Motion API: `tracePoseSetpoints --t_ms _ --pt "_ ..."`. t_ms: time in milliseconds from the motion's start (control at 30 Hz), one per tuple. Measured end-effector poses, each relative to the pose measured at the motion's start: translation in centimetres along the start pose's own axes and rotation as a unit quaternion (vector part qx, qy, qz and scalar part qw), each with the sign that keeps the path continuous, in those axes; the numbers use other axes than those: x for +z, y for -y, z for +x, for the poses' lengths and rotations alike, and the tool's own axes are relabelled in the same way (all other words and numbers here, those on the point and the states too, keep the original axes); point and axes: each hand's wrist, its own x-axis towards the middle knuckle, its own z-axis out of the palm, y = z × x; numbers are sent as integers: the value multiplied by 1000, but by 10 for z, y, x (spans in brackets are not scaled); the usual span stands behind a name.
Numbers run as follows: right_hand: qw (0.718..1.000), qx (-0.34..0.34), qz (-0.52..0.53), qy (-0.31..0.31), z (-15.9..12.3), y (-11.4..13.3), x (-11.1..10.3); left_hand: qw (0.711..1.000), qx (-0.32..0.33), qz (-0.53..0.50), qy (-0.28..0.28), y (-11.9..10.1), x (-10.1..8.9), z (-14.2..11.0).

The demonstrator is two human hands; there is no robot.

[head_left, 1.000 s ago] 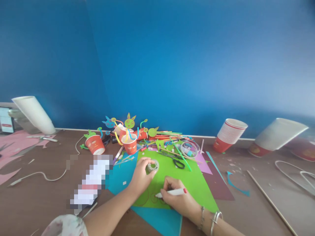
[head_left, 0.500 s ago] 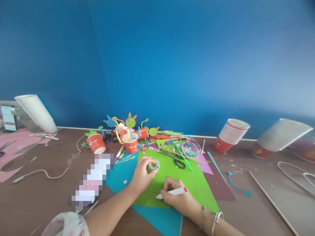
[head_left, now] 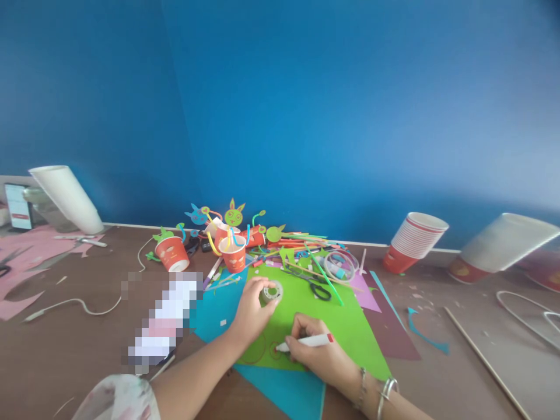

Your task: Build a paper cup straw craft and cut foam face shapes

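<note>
My right hand (head_left: 321, 350) grips a white marker with a red end (head_left: 310, 342), its tip down on the green paper (head_left: 345, 326). Under the tip is a small red circle with a mark inside, and a larger red circle (head_left: 254, 348) is drawn to its left. Between thumb and fingers, my left hand (head_left: 254, 309) holds a small roll of clear tape (head_left: 274, 290) just above the green sheet. Blue paper (head_left: 289, 388) lies beneath the green one and sticks out at the front and left.
Behind the paper stand decorated red cups (head_left: 233, 256) with straws and paper animal heads. Black-handled scissors (head_left: 320, 291) and a green straw (head_left: 326, 277) lie on the sheet. Stacked paper cups (head_left: 415, 242) are at right, a blurred-out object (head_left: 164, 321) at left, a wooden stick (head_left: 485, 361) far right.
Both hands keep nearly the same place, the tape and the marker still in them. The marker tip stays at the small red circle; the view has shifted very slightly.
</note>
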Motion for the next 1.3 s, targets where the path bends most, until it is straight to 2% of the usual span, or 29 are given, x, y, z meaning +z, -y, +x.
tracePoseSetpoints --t_ms 300,733,833,1067,1167,1300 --pt "1000 -6 9 5 -1 1 0 1000 2 -9 -28 1 -3 2" --pt "999 2 33 7 0 1 1 1000 -2 -1 -23 -1 -3 1" --pt "997 13 80 14 3 1 -4 1000 -6 0 -16 -2 -4 2" --pt "962 57 258 -65 10 6 -22 998 -2 26 56 2 -24 15" --pt "954 47 286 -74 10 7 -26 997 16 20 77 6 -30 19" --pt "955 69 278 -73 9 17 -28 997 24 14 69 8 -28 18"
